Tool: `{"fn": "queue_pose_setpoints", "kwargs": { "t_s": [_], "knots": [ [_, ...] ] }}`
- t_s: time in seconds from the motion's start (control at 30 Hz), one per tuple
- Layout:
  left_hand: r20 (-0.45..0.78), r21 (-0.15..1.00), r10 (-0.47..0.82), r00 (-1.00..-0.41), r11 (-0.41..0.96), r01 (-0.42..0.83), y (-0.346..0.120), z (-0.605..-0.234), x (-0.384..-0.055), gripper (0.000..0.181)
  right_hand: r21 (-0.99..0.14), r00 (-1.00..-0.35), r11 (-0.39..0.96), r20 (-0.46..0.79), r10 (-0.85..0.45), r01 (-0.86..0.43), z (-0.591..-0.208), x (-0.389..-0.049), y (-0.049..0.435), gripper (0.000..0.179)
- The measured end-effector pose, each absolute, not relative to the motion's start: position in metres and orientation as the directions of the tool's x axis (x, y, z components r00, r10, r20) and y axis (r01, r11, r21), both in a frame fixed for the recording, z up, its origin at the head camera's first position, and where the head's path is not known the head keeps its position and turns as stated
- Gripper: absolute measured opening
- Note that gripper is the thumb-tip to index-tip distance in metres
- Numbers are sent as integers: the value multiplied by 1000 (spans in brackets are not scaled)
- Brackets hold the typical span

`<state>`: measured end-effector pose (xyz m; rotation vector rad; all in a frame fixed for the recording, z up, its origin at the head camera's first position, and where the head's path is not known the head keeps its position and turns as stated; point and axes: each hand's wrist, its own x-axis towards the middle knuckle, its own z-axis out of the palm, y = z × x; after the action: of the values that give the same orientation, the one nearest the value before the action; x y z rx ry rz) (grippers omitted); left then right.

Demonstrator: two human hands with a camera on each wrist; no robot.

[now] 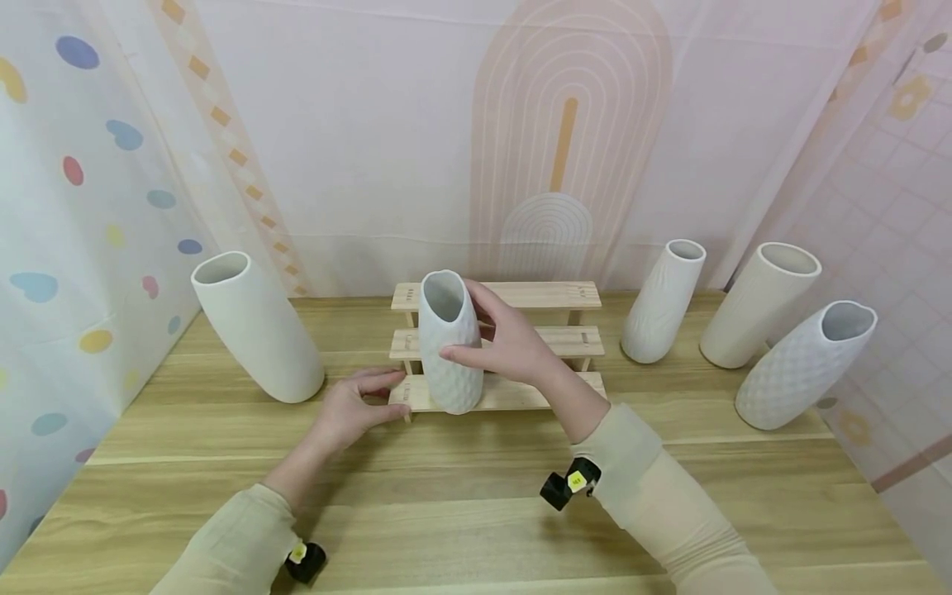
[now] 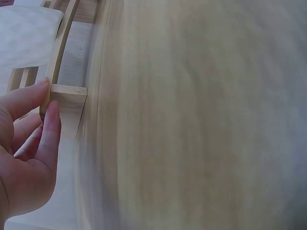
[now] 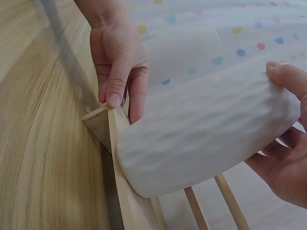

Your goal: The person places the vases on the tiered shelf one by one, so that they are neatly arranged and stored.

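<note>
Vase (image 1: 451, 364) gripped at the stand's (image 1: 524, 295) lowest shelf (image 1: 535, 395)

The right hand (image 1: 513, 343) holds the vase upright, thumb in front, its other fingers partly hidden behind. The base is at the lowest shelf, left of its middle; whether it bears weight there is hard to tell. The vase blocks part of all three shelves. The left hand's (image 1: 357, 409) fingers pinch that shelf's left end. The left wrist view cuts off the vase at its edge; the right wrist view crops the right hand, and the vase's mouth cannot be made out. On the counter (image 1: 446, 512), a smooth vase (image 1: 264, 330) leans in view at left.
</note>
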<state>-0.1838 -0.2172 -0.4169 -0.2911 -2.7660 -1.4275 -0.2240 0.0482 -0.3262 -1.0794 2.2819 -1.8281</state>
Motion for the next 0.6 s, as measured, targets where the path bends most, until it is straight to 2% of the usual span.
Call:
{"fn": "queue_pose_setpoints", "kwargs": {
  "t_s": [0.37, 0.6],
  "knots": [
    [100, 807, 149, -984, 566, 168, -218, -414, -183, 54, -873, -794, 127, 357, -492, -471, -328, -219, 49, 77],
    [104, 812, 154, -983, 558, 173, -217, -415, -184, 54, -875, -800, 116, 366, -476, -470, -334, -211, 74, 80]
  ]
}}
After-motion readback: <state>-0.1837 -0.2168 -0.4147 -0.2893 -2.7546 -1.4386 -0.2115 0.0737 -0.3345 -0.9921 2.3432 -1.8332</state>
